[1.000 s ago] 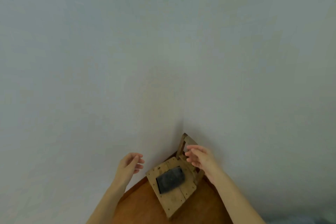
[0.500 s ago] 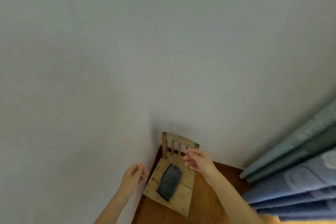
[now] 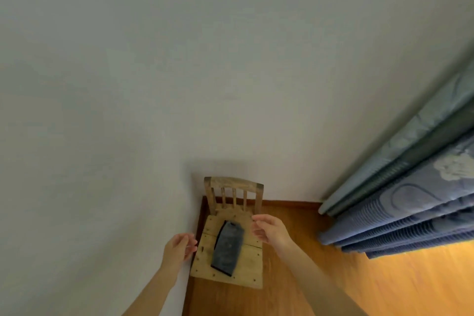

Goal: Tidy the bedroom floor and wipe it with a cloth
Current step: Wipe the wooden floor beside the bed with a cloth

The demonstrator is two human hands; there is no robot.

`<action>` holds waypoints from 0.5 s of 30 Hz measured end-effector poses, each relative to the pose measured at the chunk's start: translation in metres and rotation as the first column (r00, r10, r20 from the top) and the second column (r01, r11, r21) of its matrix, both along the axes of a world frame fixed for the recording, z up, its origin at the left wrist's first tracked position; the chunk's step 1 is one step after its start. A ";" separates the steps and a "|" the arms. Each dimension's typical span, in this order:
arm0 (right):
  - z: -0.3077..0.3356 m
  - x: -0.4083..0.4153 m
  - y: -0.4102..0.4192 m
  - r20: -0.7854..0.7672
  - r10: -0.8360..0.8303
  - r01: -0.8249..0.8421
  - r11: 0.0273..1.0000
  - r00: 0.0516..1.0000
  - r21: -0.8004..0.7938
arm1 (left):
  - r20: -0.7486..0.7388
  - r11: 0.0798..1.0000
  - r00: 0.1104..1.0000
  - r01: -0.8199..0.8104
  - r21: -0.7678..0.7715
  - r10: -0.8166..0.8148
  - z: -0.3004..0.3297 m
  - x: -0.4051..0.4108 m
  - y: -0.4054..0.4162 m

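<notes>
A small wooden chair (image 3: pixel 250 269) stands in the room's corner, its slatted back towards the far wall. A folded dark blue-grey cloth (image 3: pixel 227 247) lies flat on the seat. My left hand (image 3: pixel 178 246) hovers at the seat's left edge, fingers apart and empty. My right hand (image 3: pixel 269 229) hangs over the seat's right rear corner, fingers loosely spread, holding nothing. Neither hand touches the cloth.
A pale wall (image 3: pixel 179 72) fills most of the view, with a brown skirting board (image 3: pixel 287 203) at its foot. Blue patterned curtains (image 3: pixel 410 208) hang at the right, down to the orange-brown wooden floor (image 3: pixel 384 287).
The view has swung right and down, bringing the curtains and more floor into sight. Both hands stay empty on either side of the chair seat, now closer to its edges.
</notes>
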State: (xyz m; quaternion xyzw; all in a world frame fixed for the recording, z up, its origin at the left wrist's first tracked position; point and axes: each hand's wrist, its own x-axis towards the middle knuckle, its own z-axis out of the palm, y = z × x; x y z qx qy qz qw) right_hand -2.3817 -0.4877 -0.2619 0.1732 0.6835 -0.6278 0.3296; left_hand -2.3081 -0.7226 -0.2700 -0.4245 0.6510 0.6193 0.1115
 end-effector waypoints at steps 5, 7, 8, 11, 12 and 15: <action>-0.060 -0.010 -0.002 0.074 0.036 -0.039 0.998 0.997 0.041 | 0.038 0.997 0.996 0.077 -0.007 -0.076 -0.055 -0.016 -0.001; -0.089 -0.008 -0.005 0.092 0.041 -0.047 0.997 0.995 0.065 | 0.072 0.994 0.991 0.113 0.005 -0.113 -0.084 -0.013 -0.001; -0.105 -0.006 -0.007 0.102 0.046 -0.054 0.995 0.994 0.080 | 0.099 0.992 0.987 0.125 0.009 -0.125 -0.098 -0.013 -0.001; -0.155 -0.001 -0.013 0.143 0.065 -0.085 0.988 0.988 0.132 | 0.158 0.986 0.973 0.167 0.028 -0.169 -0.141 -0.009 -0.004; -0.176 0.002 -0.016 0.161 0.060 -0.083 0.986 0.985 0.145 | 0.180 0.981 0.965 0.191 0.029 -0.193 -0.157 -0.007 -0.005; -0.218 0.007 -0.025 0.201 0.049 -0.087 0.978 0.978 0.188 | 0.192 0.962 0.943 0.272 0.026 -0.272 -0.191 -0.004 -0.009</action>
